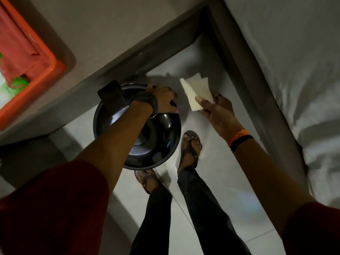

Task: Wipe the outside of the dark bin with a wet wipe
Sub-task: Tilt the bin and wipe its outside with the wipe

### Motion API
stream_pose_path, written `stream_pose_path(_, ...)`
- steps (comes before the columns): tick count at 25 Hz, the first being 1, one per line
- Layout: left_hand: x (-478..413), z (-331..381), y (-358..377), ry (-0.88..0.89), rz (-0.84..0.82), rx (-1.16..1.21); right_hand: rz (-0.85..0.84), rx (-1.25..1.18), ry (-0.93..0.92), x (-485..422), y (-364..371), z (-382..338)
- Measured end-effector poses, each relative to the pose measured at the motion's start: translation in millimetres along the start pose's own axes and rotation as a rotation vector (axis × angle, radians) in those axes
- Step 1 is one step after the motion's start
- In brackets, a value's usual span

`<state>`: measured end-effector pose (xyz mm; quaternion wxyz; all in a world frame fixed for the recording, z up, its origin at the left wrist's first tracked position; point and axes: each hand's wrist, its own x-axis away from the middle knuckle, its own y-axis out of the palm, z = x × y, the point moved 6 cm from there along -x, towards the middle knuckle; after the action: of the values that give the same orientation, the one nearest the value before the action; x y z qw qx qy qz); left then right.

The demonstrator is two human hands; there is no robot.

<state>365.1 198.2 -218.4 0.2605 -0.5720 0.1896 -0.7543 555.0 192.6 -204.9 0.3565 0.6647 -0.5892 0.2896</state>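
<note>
The dark bin is round, glossy and black, seen from above on the pale floor by my feet. My left hand grips its far rim, with a black strap and a device on that wrist. My right hand hovers just right of the bin, pinching a folded white wet wipe between thumb and fingers. The wipe hangs in the air, apart from the bin. The bin's outer wall is mostly hidden under its rim and my left arm.
A grey counter runs along the left with an orange tray holding red cloth. A bed with white sheets and a dark frame stands on the right. My sandalled feet stand on the tiled floor beside the bin.
</note>
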Motion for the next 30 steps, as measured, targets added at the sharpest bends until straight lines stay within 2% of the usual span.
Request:
stream_pose_path(2,-2.7,4.7,11.9,0.08,-0.121,-0.125,0.057,0.028,-0.049,-2.3,-4.2,3.9)
stream_pose_path(4,3.5,10.4,12.9,0.153,-0.143,-0.099,0.184,0.096,-0.1,1.9,-5.2,6.4)
stream_pose_path(6,20.4,11.7,12.2,0.193,-0.149,-0.067,0.325,0.335,-0.19,11.1,0.7,7.1)
stream_pose_path(8,50.5,7.6,12.3,0.241,-0.098,-0.039,0.39,0.636,-0.322,25.5,17.6,7.2)
stream_pose_path(10,90.0,-8.8,14.6,0.292,0.001,-0.011,0.285,0.738,-0.426,43.9,47.0,16.6)
stream_pose_path(12,128.7,-31.2,21.5,0.314,0.066,0.044,0.031,0.805,-0.481,66.1,85.3,45.4)
stream_pose_path(15,164.1,-59.7,40.2,0.281,0.08,0.173,-0.368,0.756,-0.398,101.3,144.8,105.9)
stream_pose_path(17,173.8,-76.8,55.1,0.238,0.094,0.279,-0.52,0.802,-0.411,100.9,168.2,130.3)
stream_pose_path(19,181.4,-91.9,71.5,0.228,0.136,0.337,-0.473,0.951,-0.516,62.1,173.4,127.8)
stream_pose_path(22,190.2,-103.4,91.1,0.247,0.199,0.341,-0.122,1.012,-0.333,-15.6,153.4,102.6)
stream_pose_path(23,191.6,-104.1,93.0,0.251,0.225,0.339,-0.058,1.012,-0.274,-26.8,147.5,99.9)
stream_pose_path(25,191.4,-103.9,91.0,0.251,0.262,0.365,-0.132,0.968,-0.273,-1.6,154.9,114.3)
stream_pose_path(28,189.2,-103.8,88.4,0.256,0.272,0.454,-0.479,0.623,-0.258,105.2,183.5,164.3)
stream_pose_path(29,189.1,-104.6,89.4,0.256,0.275,0.478,-0.531,0.596,-0.273,125.1,188.3,171.2)
stream_pose_path(30,189.0,-106.2,91.1,0.251,0.278,0.501,-0.512,0.643,-0.328,123.7,187.9,165.1)
